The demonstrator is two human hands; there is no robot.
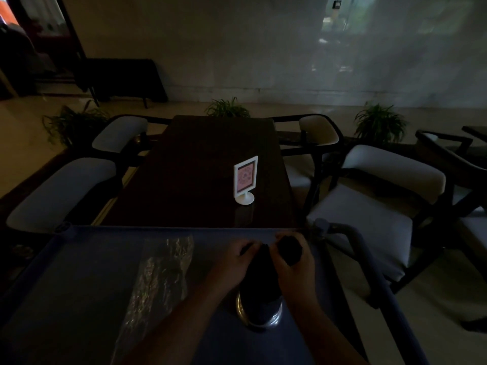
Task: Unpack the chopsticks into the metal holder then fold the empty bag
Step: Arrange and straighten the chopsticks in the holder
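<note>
A round metal holder point(259, 313) stands on the blue cart top point(79, 272), right of centre. A dark bundle of chopsticks point(259, 280) stands upright in it. My left hand point(234, 262) and my right hand point(295, 262) both close around the upper ends of the bundle from either side. A clear crinkled plastic bag point(158, 275) lies flat on the cart to the left of the holder, apart from both hands. The scene is very dim, so finger detail is hard to make out.
Beyond the cart is a dark wooden table point(205, 154) with a white sign stand point(245, 179). Padded chairs point(369, 206) flank the table on both sides. The cart handle point(361, 248) runs along the right. Potted plants sit on the floor behind.
</note>
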